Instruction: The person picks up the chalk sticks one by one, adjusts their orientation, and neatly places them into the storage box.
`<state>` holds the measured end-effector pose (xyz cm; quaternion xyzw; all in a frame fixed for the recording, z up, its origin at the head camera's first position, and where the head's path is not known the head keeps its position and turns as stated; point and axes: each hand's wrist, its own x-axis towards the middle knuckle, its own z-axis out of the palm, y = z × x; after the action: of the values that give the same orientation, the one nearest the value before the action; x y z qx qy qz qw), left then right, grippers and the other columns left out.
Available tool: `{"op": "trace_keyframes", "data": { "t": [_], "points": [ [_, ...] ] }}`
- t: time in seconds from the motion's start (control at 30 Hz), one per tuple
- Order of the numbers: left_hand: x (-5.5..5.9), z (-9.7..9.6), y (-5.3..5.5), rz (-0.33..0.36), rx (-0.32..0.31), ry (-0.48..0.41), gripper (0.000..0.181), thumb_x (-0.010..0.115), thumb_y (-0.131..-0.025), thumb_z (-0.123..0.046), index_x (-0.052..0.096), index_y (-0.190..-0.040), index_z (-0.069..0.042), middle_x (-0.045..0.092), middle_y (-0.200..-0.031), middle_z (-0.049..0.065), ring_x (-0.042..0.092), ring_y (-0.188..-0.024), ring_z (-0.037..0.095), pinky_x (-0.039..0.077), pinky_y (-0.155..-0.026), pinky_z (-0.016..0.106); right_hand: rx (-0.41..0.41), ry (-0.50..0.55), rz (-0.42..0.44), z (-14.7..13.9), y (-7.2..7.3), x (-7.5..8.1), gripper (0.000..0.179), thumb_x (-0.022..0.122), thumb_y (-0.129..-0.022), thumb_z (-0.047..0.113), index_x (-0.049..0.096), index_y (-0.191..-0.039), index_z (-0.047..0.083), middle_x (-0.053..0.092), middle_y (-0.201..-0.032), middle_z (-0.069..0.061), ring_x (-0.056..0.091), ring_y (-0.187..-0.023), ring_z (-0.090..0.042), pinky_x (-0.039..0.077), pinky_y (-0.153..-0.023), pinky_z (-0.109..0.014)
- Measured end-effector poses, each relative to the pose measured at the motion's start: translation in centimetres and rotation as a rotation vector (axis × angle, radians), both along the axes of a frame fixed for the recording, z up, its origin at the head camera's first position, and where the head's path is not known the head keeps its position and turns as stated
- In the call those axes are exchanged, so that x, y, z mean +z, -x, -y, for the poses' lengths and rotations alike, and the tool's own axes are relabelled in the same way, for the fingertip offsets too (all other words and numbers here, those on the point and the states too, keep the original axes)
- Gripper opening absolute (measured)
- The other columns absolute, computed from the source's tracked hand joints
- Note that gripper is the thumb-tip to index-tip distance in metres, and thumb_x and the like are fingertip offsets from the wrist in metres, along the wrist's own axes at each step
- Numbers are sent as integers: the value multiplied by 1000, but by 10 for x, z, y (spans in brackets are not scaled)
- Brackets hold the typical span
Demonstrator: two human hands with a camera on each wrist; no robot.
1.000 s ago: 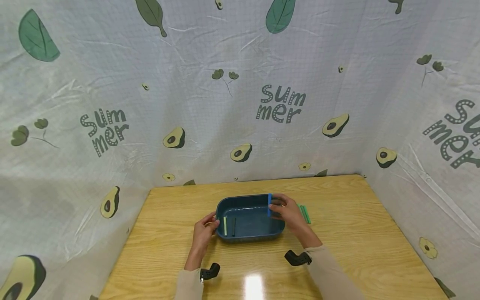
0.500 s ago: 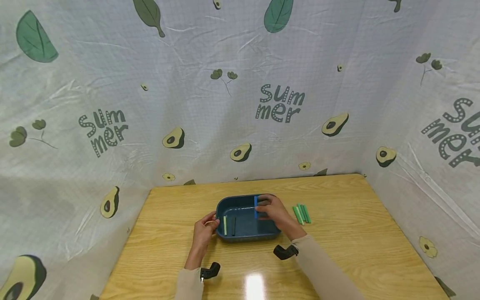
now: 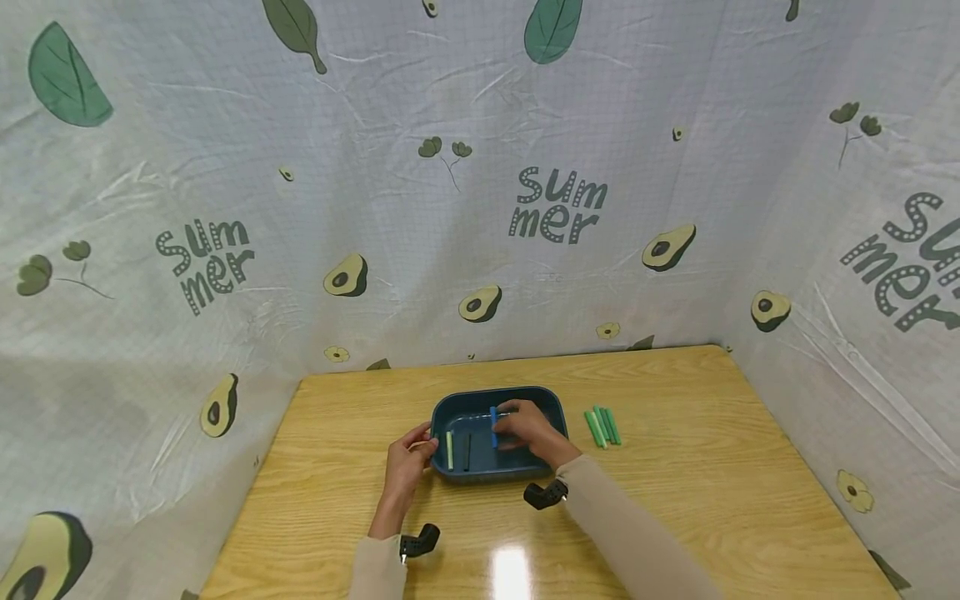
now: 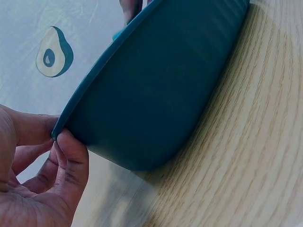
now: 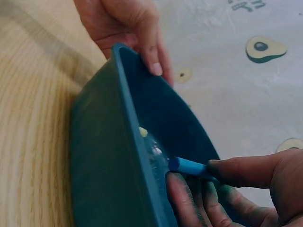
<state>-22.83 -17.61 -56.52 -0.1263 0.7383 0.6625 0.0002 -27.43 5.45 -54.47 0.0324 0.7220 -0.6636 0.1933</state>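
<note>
Clock directions are taken from the centre of the tub, with twelve on the side farthest from the person. From where I stand, the findings are as follows. The dark blue tub (image 3: 495, 477) rests on the wood-grain counter (image 3: 337, 500). Of the hands, the left hand (image 3: 406, 467) is at nine o'clock, pinching the tub's rim between thumb and curled fingers. The right hand (image 3: 528, 427) reaches in over the three o'clock side, its thumb and fingertips closed on a blue stick (image 3: 494, 427). That stick is inside the tub near the middle of the dial, its length running roughly twelve to six; whether it touches the tub floor I cannot tell. Between eight and nine o'clock in the tub lie a pale yellow-green stick (image 3: 450, 450), nearer the wall, and a dark stick (image 3: 467, 452) just beside it. Outside the tub, at three o'clock, four green sticks (image 3: 603, 427) lie close together, one lighter than the others. A white sheet (image 3: 405, 208) printed with avocados hangs at twelve.
</note>
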Motion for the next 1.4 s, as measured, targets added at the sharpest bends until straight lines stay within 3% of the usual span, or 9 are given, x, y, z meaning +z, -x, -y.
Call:
{"op": "trace_keyframes", "data": {
  "t": [0.17,0.63,0.83,1.1,1.4],
  "points": [
    [1,0,0,7,-4,2,40,63,-93,-5,60,-133,-3,55,-108,10,59,-84,10,52,-65,23,1,-4,18,10,1,-4,51,67,-85,-3,51,-133,-5,66,-103,-23,69,-85,-26,59,-68,-44],
    [-2,1,1,-2,0,5,39,63,-93,-4,61,-131,-2,56,-107,11,59,-83,10,51,-64,23,24,-46,67,23,2,-21,52,66,-82,-7,50,-132,-8,63,-106,-25,67,-89,-31,60,-67,-41],
    [-2,1,0,-19,-4,-7,40,64,-93,-4,59,-132,0,57,-109,14,58,-82,8,50,-63,23,23,-57,56,26,1,-22,53,66,-82,-8,50,-132,-9,62,-108,-25,67,-89,-31,60,-66,-41],
    [-5,2,0,-41,1,-11,40,64,-91,-1,60,-130,1,57,-102,9,58,-81,9,51,-62,24,23,-74,55,28,3,-23,51,67,-81,-7,53,-130,-8,63,-104,-24,68,-87,-31,59,-64,-40],
    [-1,1,-1,-22,-9,-16,42,64,-92,-4,58,-134,1,57,-110,14,58,-82,8,51,-62,23,59,-37,-2,15,1,-10,45,68,-83,1,56,-126,-4,63,-104,-20,67,-85,-26,60,-66,-39]
  ]
}}
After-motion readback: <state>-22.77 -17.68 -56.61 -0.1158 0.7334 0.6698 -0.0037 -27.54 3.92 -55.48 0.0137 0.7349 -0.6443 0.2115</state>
